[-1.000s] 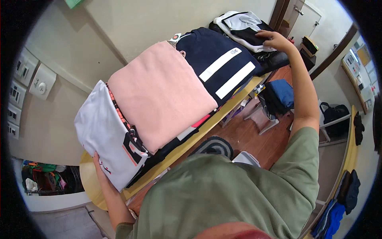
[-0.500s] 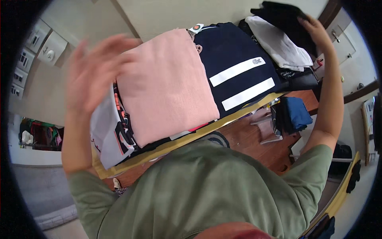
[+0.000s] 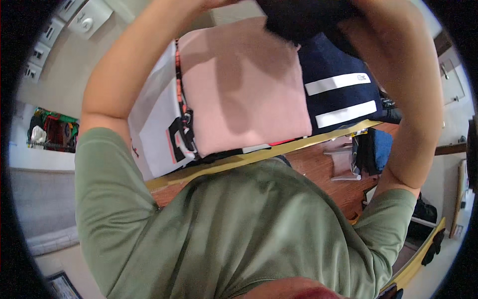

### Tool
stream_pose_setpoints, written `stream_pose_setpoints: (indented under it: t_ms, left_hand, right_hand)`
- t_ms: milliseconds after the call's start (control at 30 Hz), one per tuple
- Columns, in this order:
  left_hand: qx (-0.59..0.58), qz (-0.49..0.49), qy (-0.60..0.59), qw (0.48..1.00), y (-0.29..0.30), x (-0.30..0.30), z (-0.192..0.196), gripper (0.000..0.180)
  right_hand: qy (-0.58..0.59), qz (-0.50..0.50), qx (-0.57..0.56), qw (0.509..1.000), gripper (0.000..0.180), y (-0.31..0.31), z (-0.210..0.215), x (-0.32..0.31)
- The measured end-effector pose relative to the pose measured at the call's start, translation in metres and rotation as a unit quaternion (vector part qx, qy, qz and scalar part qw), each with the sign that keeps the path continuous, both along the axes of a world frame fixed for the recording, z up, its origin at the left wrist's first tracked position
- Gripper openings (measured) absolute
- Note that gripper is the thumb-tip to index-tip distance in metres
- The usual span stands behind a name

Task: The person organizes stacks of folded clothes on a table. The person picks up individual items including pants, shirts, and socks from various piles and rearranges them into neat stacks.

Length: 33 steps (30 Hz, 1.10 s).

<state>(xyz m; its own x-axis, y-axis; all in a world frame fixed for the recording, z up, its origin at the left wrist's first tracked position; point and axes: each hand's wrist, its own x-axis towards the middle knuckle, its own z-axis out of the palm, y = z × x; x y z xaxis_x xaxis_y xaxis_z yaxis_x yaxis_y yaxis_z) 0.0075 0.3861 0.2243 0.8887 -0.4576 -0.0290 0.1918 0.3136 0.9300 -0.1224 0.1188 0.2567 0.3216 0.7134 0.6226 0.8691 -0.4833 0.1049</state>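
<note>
Both my arms are raised over the table. A black garment [image 3: 308, 20] hangs between them at the top of the picture. My right hand [image 3: 366, 15] runs into it at the wrist and grips it, with the fingers hidden by the cloth. My left forearm [image 3: 144, 60] rises to the garment's left edge, and that hand is cut off by the frame. Under the arms lie folded clothes: a pink one [image 3: 244, 94] on top, a navy one with two white stripes [image 3: 338, 84] to its right, and a white one with a black and red print [image 3: 159, 129] to its left.
The clothes lie on a table with a yellow edge [image 3: 259, 157], close against my green shirt. Wall switches [image 3: 84, 20] sit at the upper left. A wooden floor [image 3: 323, 174] with blue and black cloth [image 3: 373, 149] shows at the right, and colourful clutter [image 3: 50, 129] at the left.
My right hand lifted the black garment from the far right of the table up and over the stack. My left arm left the white garment's edge and rose to meet it.
</note>
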Motion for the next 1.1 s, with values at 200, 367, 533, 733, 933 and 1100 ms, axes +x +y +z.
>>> stream_pose_setpoints:
  t_ms: [200, 367, 533, 733, 933, 1100]
  left_hand:
    - [0.401, 0.123, -0.130, 0.898, 0.051, -0.087, -0.038, 0.073]
    - [0.586, 0.210, -0.299, 0.723, 0.045, -0.104, -0.023, 0.077]
    - [0.652, 0.128, -0.579, 0.472, -0.018, -0.118, -0.030, 0.082]
    - [0.716, -0.076, -0.470, 0.511, -0.048, -0.123, -0.011, 0.064]
    - [0.352, -0.036, -0.279, 0.893, -0.103, -0.056, -0.001, 0.053]
    - [0.074, -0.202, 0.138, 0.967, -0.191, 0.007, 0.005, 0.087]
  right_hand:
    - [0.025, 0.078, -0.113, 0.990, 0.039, 0.049, -0.085, -0.021]
    - [0.067, 0.102, -0.114, 0.986, 0.051, 0.051, -0.104, -0.037]
    - [0.339, 0.063, 0.104, 0.933, 0.045, -0.053, -0.057, 0.004]
    - [0.265, -0.227, -0.027, 0.937, 0.063, -0.212, -0.092, 0.096]
    - [0.375, -0.327, 0.043, 0.867, 0.064, -0.269, -0.143, 0.157]
    - [0.324, -0.196, 0.297, 0.877, 0.050, -0.257, -0.065, 0.151]
